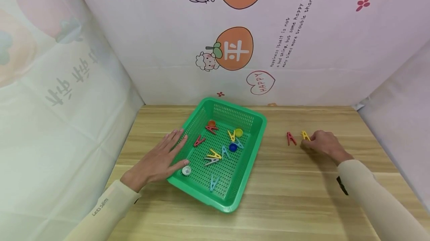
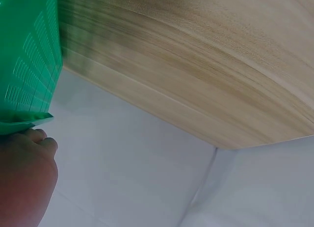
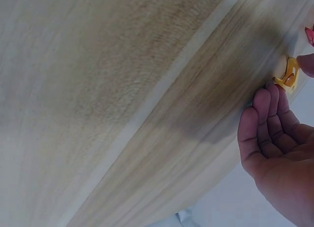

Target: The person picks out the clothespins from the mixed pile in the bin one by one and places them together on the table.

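My left hand [image 1: 158, 159] rests with straight, spread fingers over the left rim of a green plastic basket [image 1: 201, 196]. Over on the right, my right hand [image 1: 324, 144] pinches a yellow clothespin [image 1: 305, 135] low on the table; the right wrist view has this clothespin [image 3: 291, 72] between thumb and fingertips. Just left of it lies a red clothespin [image 1: 290, 138]. Inside the basket are several clothespins, among them a red one [image 1: 199, 141], a light blue one [image 1: 214, 183] and a grey-white one [image 1: 211, 161].
Small round caps also sit in the basket: an orange one [image 1: 211, 123], a yellow one [image 1: 239, 132], a blue one [image 1: 233, 147] and a white one [image 1: 186, 170]. The wooden table [image 1: 285, 203] meets a printed cloth wall [image 1: 168, 65] at the back.
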`<state>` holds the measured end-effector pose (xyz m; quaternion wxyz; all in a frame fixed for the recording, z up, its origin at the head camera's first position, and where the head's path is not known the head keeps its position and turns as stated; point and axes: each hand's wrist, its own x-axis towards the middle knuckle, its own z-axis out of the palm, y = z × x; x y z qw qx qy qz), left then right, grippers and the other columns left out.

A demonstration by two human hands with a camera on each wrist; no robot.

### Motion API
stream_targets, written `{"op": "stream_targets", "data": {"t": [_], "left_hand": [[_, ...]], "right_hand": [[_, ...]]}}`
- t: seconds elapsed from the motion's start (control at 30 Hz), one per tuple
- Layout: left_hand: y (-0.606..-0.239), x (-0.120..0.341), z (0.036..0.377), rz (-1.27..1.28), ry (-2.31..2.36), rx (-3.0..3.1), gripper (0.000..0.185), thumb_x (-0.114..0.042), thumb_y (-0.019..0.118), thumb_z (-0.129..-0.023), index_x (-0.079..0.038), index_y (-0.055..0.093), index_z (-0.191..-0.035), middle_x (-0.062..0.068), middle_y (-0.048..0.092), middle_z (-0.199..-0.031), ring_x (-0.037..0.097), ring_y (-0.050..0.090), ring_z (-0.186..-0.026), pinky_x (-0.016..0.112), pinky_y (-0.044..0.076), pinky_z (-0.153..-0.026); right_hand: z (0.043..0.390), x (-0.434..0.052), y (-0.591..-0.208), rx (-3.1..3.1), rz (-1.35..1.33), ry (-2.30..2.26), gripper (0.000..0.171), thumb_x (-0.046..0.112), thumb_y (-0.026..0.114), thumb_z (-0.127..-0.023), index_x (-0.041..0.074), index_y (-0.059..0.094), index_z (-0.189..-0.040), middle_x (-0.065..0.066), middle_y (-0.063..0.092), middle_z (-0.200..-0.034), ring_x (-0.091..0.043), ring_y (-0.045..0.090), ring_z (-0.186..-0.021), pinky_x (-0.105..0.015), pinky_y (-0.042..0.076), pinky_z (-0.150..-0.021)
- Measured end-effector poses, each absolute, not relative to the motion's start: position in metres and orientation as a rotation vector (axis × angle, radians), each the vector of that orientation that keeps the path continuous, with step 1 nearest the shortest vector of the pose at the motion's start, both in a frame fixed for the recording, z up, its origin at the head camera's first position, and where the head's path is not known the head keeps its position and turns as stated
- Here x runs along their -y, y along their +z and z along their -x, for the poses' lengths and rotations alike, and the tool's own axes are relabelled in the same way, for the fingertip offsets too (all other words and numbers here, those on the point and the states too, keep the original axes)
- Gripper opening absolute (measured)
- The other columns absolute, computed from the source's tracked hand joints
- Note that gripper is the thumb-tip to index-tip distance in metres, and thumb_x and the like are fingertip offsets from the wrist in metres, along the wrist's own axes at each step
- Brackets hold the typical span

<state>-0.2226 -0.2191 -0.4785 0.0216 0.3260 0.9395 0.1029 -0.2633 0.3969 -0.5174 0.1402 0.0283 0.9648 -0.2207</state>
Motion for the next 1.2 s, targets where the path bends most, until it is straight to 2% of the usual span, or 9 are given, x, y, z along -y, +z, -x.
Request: {"op": "stream_targets", "data": {"t": [0.37,0.47,0.53,0.63,0.87,1.0,1.2], "left_hand": [[-0.478,0.219,0.221,-1.0,0.332,-2.908,0.085,-0.057,0.05,-0.112,-0.009,0.018,-0.175,0.011,0.004,-0.185,0.036,0.007,-0.172,0.054,0.013,-0.14],[-0.479,0.219,0.221,-1.011,0.341,-2.913,0.085,-0.056,0.05,-0.112,-0.008,0.019,-0.174,0.011,0.005,-0.185,0.037,0.008,-0.172,0.055,0.015,-0.139],[-0.479,0.219,0.22,-1.019,0.342,-2.916,0.085,-0.056,0.05,-0.112,-0.008,0.019,-0.174,0.012,0.006,-0.185,0.037,0.009,-0.171,0.056,0.015,-0.139],[-0.479,0.219,0.221,-1.018,0.339,-2.918,0.085,-0.056,0.05,-0.112,-0.008,0.019,-0.174,0.012,0.006,-0.185,0.037,0.009,-0.172,0.056,0.015,-0.139],[-0.477,0.22,0.221,-1.009,0.332,-2.911,0.086,-0.058,0.05,-0.112,-0.009,0.017,-0.175,0.011,0.004,-0.185,0.036,0.006,-0.172,0.055,0.014,-0.139],[-0.477,0.219,0.221,-1.009,0.331,-2.912,0.086,-0.058,0.049,-0.112,-0.009,0.017,-0.175,0.012,0.005,-0.185,0.036,0.007,-0.172,0.055,0.014,-0.139],[-0.476,0.219,0.22,-1.006,0.338,-2.913,0.085,-0.057,0.05,-0.112,-0.009,0.018,-0.175,0.012,0.006,-0.185,0.036,0.008,-0.172,0.055,0.014,-0.139]], "right_hand": [[0.26,-0.401,-0.52,-2.817,-0.075,-0.623,0.044,0.042,0.07,-0.099,0.017,0.054,-0.066,0.007,0.044,-0.06,-0.012,0.039,-0.06,-0.027,0.033,-0.055],[0.257,-0.404,-0.517,-2.835,-0.065,-0.607,0.045,0.045,0.071,-0.1,0.007,0.068,-0.076,0.0,0.057,-0.069,-0.016,0.046,-0.066,-0.028,0.037,-0.058],[0.254,-0.405,-0.514,-2.845,-0.056,-0.589,0.051,0.048,0.071,-0.101,-0.002,0.076,-0.092,-0.008,0.068,-0.081,-0.02,0.053,-0.072,-0.03,0.042,-0.061],[0.251,-0.409,-0.51,-2.867,-0.036,-0.565,0.061,0.05,0.071,-0.102,-0.01,0.077,-0.112,-0.02,0.077,-0.101,-0.026,0.063,-0.083,-0.034,0.051,-0.066],[0.25,-0.409,-0.498,-2.932,0.006,-0.574,0.061,0.048,0.069,-0.103,-0.012,0.076,-0.11,-0.031,0.077,-0.109,-0.034,0.071,-0.089,-0.049,0.061,-0.075],[0.252,-0.395,-0.484,-2.986,0.051,-0.558,0.063,0.05,0.067,-0.104,-0.012,0.074,-0.111,-0.031,0.076,-0.11,-0.038,0.073,-0.093,-0.057,0.061,-0.079],[0.255,-0.355,-0.462,-2.997,0.123,-0.584,0.062,0.052,0.069,-0.103,-0.01,0.072,-0.114,-0.027,0.076,-0.109,-0.036,0.073,-0.094,-0.056,0.062,-0.081]]}}
